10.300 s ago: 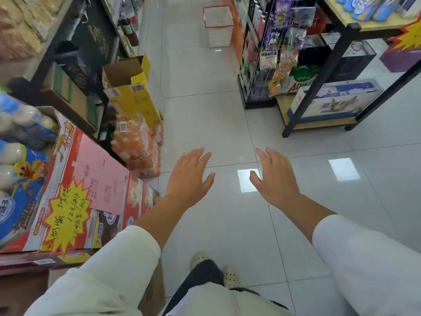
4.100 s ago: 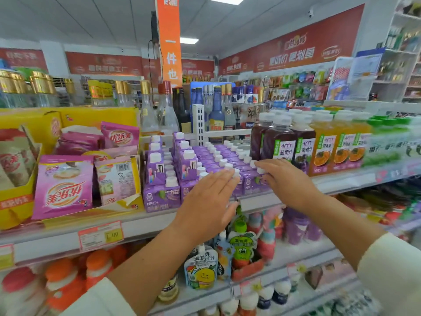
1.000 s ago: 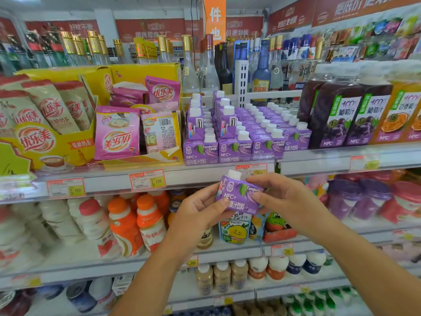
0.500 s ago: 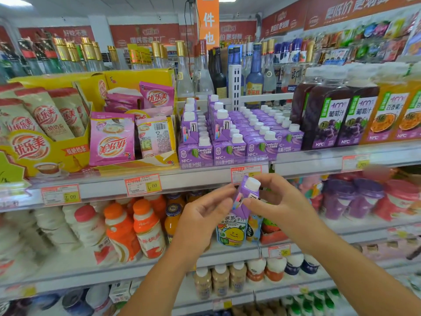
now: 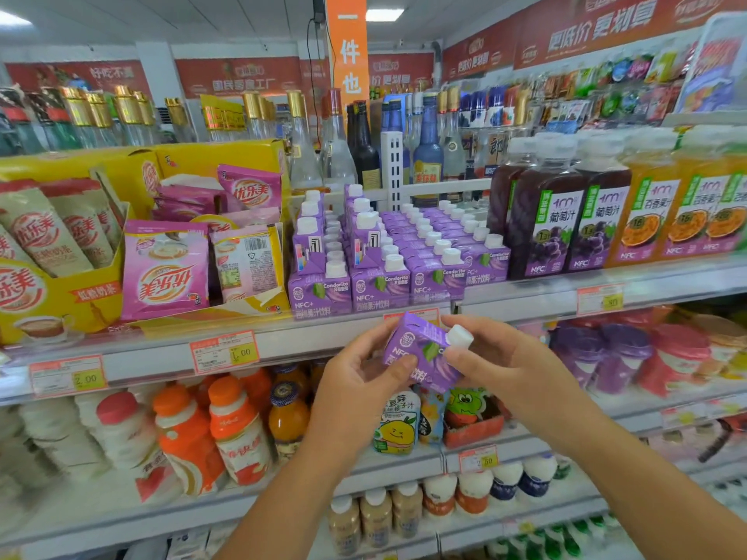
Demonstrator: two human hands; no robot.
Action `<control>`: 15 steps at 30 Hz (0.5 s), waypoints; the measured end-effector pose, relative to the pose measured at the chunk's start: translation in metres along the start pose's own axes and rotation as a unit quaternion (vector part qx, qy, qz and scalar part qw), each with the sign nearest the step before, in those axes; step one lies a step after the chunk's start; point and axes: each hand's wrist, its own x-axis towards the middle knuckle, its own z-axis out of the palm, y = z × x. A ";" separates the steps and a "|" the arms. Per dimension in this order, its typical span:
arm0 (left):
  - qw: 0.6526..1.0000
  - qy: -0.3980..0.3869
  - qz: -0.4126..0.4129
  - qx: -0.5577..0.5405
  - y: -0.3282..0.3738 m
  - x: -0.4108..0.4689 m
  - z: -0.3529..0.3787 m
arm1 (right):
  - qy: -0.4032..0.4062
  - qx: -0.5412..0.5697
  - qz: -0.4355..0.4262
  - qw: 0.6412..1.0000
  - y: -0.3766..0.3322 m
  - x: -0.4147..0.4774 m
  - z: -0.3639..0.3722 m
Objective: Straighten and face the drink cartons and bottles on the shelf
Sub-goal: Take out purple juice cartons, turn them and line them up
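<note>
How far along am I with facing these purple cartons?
Done: front row of cartons and grape juice bottles sit label-out. In hand: one purple carton, tilted, held off the shelf by left hand and right hand. Left: shelve it, turn the stacked cartons showing their sides.

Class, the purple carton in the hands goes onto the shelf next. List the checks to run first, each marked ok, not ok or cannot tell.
1. Grip on the purple carton by left hand and right hand: ok.
2. Carton upright: not ok, tilted, cap pointing right.
3. Cap on: ok.
4. Labels of the front row facing out: ok.
5. Free slot in that row: cannot tell.
</note>
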 end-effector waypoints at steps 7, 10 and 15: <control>0.895 0.002 0.201 0.397 0.018 0.030 0.020 | 0.067 -0.282 -0.086 0.953 -0.035 0.021 -0.059; 0.758 0.019 0.322 0.567 0.016 0.059 0.020 | 0.097 -0.403 -0.124 0.901 -0.048 0.045 -0.093; 0.664 0.035 0.304 0.682 0.007 0.081 0.021 | 0.055 -0.460 -0.094 0.881 -0.042 0.081 -0.113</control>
